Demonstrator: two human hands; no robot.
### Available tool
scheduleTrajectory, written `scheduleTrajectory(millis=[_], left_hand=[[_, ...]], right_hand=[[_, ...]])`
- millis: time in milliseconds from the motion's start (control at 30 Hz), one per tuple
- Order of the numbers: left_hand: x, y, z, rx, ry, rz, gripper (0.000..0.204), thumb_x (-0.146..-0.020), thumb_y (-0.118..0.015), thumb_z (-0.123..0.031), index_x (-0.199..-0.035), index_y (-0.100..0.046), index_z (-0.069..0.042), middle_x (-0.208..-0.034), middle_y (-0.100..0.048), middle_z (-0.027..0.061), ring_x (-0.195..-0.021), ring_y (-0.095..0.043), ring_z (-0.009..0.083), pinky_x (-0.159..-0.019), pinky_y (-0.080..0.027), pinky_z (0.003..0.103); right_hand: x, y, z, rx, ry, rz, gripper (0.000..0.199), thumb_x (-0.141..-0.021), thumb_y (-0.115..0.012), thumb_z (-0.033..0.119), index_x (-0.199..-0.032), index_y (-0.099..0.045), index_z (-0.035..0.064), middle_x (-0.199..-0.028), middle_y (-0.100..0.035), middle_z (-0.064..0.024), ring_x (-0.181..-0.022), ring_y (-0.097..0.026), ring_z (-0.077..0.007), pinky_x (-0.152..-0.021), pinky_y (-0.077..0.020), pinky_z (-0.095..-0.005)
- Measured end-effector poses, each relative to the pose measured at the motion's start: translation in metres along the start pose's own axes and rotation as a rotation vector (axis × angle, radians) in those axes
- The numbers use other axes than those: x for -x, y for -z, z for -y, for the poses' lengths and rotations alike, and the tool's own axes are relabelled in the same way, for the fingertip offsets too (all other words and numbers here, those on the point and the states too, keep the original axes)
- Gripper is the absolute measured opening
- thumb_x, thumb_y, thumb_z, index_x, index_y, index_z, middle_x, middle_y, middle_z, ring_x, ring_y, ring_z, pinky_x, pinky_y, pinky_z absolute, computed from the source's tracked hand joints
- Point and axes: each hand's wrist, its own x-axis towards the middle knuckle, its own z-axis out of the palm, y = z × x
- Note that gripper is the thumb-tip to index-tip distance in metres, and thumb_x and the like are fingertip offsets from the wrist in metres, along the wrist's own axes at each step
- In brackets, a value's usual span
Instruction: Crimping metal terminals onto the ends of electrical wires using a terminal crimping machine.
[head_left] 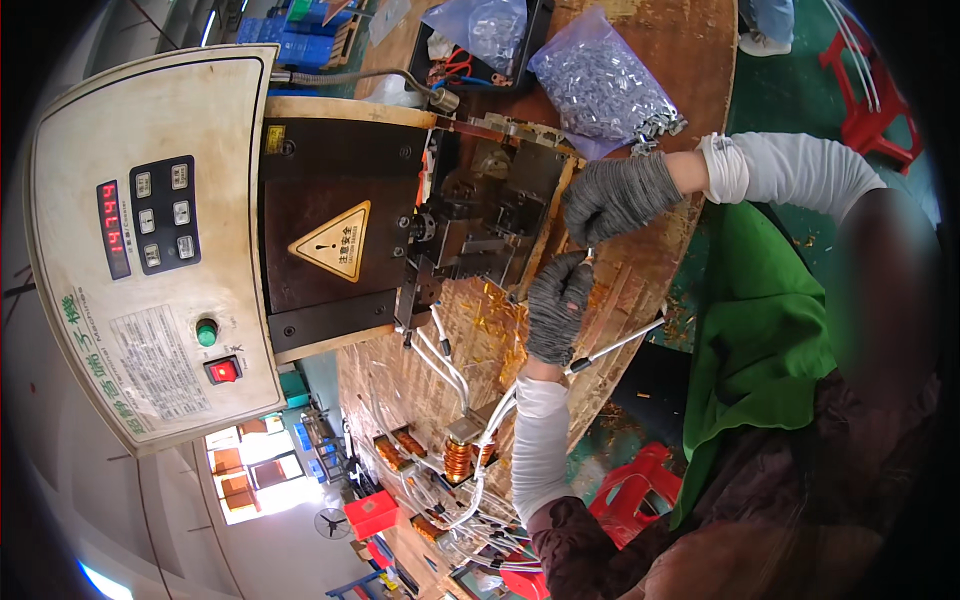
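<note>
My left hand [558, 308], in a grey knit glove, is closed with its fingertips pinched around a small pale tip [590, 257] whose kind I cannot make out. My right hand [620, 200], gloved alike, curls its fingers just above that tip, nearly touching the left; whatever it holds is hidden. Both hands are beside the dark metal tooling [500, 215] of a bench press machine. White wires [500, 412] pass by my left wrist, and a white lead with a black sleeve [615, 347] sticks out beyond it.
A clear bag of small metal terminals [605, 85] lies near my right hand, several spilled. A black tray [520, 70] holds another bag and red-handled tools. Copper coils [457, 460] with white leads sit below. The machine's control panel [150, 215] fills the left. Red stools [640, 490] stand around.
</note>
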Motion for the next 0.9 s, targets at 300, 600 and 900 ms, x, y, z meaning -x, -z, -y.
scheduleTrajectory(millis=[300, 600, 900], left_hand=[[-0.001, 0.002, 0.005, -0.028, -0.010, 0.047, 0.016, -0.086, -0.056, -0.009, -0.096, -0.063, 0.001, -0.074, -0.055, -0.0014, -0.064, -0.046, 0.0058, -0.058, -0.039, 0.020], [0.002, -0.007, -0.009, -0.241, -0.162, -0.032, 0.012, -0.085, -0.055, -0.007, -0.089, -0.061, 0.003, -0.075, -0.058, 0.0056, -0.067, -0.051, 0.0115, -0.063, -0.043, 0.025], [0.003, -0.004, -0.006, -0.062, -0.106, 0.034, 0.015, -0.086, -0.055, -0.009, -0.091, -0.062, 0.003, -0.076, -0.061, 0.0059, -0.068, -0.054, 0.0121, -0.064, -0.044, 0.025]], right_hand=[[0.002, -0.003, 0.009, 0.133, 0.091, -0.010, 0.009, -0.078, -0.063, 0.013, -0.080, -0.062, 0.0038, -0.076, -0.058, -0.0094, -0.073, -0.058, -0.0261, -0.065, -0.0455, -0.0347], [0.011, -0.009, -0.002, -0.085, 0.002, -0.046, 0.008, -0.078, -0.064, 0.011, -0.079, -0.062, 0.0034, -0.074, -0.057, -0.0084, -0.073, -0.057, -0.0245, -0.065, -0.0458, -0.0344], [0.009, -0.003, 0.012, 0.479, 0.369, 0.005, 0.005, -0.079, -0.057, 0.012, -0.081, -0.057, 0.0074, -0.077, -0.051, -0.0086, -0.076, -0.054, -0.0260, -0.063, -0.0448, -0.0374]])
